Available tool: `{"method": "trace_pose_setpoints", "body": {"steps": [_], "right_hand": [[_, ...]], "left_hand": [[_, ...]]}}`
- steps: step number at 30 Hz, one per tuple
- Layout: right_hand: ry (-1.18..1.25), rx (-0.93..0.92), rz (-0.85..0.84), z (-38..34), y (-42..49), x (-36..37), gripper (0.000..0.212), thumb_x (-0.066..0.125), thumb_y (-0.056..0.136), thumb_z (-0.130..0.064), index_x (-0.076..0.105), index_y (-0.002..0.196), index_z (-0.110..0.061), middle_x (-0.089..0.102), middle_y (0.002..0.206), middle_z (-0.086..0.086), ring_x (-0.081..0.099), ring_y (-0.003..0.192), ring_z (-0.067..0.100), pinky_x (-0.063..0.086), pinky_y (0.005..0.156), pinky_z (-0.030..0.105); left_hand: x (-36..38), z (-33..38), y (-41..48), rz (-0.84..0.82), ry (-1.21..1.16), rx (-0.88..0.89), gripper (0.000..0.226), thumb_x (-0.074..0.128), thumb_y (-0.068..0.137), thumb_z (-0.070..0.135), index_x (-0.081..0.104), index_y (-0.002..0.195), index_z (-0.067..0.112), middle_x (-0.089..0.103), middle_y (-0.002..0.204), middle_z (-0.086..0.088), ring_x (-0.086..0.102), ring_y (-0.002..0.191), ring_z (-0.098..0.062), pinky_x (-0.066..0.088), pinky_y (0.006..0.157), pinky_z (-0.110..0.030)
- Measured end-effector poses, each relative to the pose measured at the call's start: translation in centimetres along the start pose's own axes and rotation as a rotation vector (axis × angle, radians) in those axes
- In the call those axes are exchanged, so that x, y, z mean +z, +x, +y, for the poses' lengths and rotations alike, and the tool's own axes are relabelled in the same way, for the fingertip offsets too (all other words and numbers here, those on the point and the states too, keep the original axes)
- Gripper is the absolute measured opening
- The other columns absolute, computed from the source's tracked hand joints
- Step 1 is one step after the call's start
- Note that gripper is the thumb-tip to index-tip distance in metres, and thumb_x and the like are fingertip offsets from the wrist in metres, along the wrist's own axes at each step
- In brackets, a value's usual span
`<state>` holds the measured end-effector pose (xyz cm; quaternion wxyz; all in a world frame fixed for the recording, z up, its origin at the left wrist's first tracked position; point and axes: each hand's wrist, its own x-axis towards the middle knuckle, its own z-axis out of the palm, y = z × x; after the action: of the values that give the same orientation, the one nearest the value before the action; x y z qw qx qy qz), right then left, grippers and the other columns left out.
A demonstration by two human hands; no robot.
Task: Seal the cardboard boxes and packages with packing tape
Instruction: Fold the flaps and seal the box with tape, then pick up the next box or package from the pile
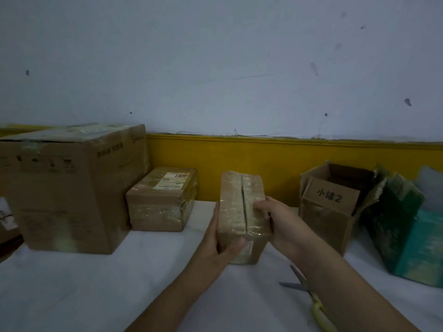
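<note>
I grip the small taped box [241,212] from both sides on the white table [72,295]; my left hand [223,245] wraps its near left corner; my right hand [271,219] curls over its right edge; scissors [309,298] lie near my right forearm.

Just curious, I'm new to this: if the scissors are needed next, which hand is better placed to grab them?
Probably the right hand. The scissors lie on the table just under its forearm, while the left hand grips the small box on the side away from them and could steady it alone.
</note>
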<state>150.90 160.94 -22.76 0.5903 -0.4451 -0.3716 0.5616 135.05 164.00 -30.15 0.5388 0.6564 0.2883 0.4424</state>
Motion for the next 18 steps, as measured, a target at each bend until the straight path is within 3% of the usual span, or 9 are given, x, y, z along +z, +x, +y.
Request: {"method": "trace_pose_setpoints", "body": {"steps": [2, 5, 8, 10, 13, 15, 18], "right_hand": [[-0.088, 0.037, -0.025, -0.4, -0.4, -0.2, 0.029, 0.051, 0.099, -0.011, 0.062, 0.125, -0.016, 0.071, 0.115, 0.010, 0.066, 0.108, 0.030, 0.054, 0.092, 0.048], [-0.269, 0.089, -0.065, -0.5, -0.9, -0.9, 0.031, 0.055, 0.099, -0.031, 0.060, 0.129, -0.026, 0.064, 0.128, 0.001, 0.060, 0.116, 0.025, 0.051, 0.099, 0.050], [-0.451, 0.090, -0.004, -0.3, -1.9, -2.3, 0.053, 0.053, 0.096, -0.051, 0.048, 0.143, -0.027, 0.052, 0.142, -0.004, 0.055, 0.125, 0.023, 0.051, 0.101, 0.042], [-0.557, 0.049, 0.060, 0.0, -3.0, -3.2, 0.057, 0.049, 0.097, -0.052, 0.043, 0.146, -0.025, 0.050, 0.141, -0.004, 0.056, 0.121, 0.019, 0.049, 0.102, 0.039], [-0.815, -0.144, 0.212, 0.6, -4.6, -4.1, 0.053, 0.047, 0.099, -0.048, 0.045, 0.144, -0.021, 0.053, 0.139, -0.003, 0.055, 0.115, 0.011, 0.048, 0.096, 0.030], [-0.987, -0.326, 0.287, 0.8, -5.9, -3.6, 0.046, 0.045, 0.099, -0.047, 0.050, 0.139, -0.024, 0.056, 0.136, -0.006, 0.053, 0.099, -0.004, 0.042, 0.078, 0.013], [-1.036, -0.542, 0.302, 0.7, -8.0, -0.8, 0.034, 0.047, 0.100, -0.044, 0.057, 0.129, -0.029, 0.060, 0.114, -0.013, 0.052, 0.086, -0.012, 0.037, 0.066, 0.007]], "left_hand": [[-0.3, -0.7, -1.0, 0.026, -0.018, 0.006, 0.065, 0.070, 0.083, 0.035, 0.041, 0.141, 0.029, 0.067, 0.123, 0.020, 0.063, 0.113, 0.000, 0.052, 0.083, -0.013], [-1.3, -0.6, -0.6, 0.121, 0.027, 0.007, 0.049, 0.062, 0.084, 0.044, 0.055, 0.131, 0.031, 0.071, 0.115, 0.019, 0.067, 0.105, 0.000, 0.052, 0.078, -0.011], [-2.3, -0.2, -1.0, 0.113, 0.025, -0.043, 0.047, 0.061, 0.087, 0.043, 0.057, 0.132, 0.028, 0.071, 0.118, 0.017, 0.066, 0.109, -0.002, 0.052, 0.080, -0.012], [-2.6, 0.1, -1.5, 0.088, 0.048, -0.063, 0.050, 0.064, 0.088, 0.038, 0.055, 0.136, 0.025, 0.069, 0.123, 0.013, 0.064, 0.115, -0.006, 0.053, 0.085, -0.017], [-3.0, 1.6, -2.2, 0.088, 0.180, -0.070, 0.059, 0.066, 0.089, 0.033, 0.046, 0.144, 0.028, 0.060, 0.136, 0.012, 0.054, 0.128, -0.008, 0.048, 0.104, -0.031], [-3.5, 3.4, -3.6, 0.123, 0.271, -0.066, 0.063, 0.064, 0.094, 0.025, 0.037, 0.150, 0.023, 0.049, 0.146, 0.007, 0.046, 0.135, -0.011, 0.039, 0.113, -0.036], [-5.4, 6.5, -8.5, 0.257, 0.494, 0.037, 0.043, 0.063, 0.096, 0.019, 0.049, 0.135, 0.031, 0.057, 0.129, 0.011, 0.055, 0.120, -0.006, 0.044, 0.101, -0.024]]}}
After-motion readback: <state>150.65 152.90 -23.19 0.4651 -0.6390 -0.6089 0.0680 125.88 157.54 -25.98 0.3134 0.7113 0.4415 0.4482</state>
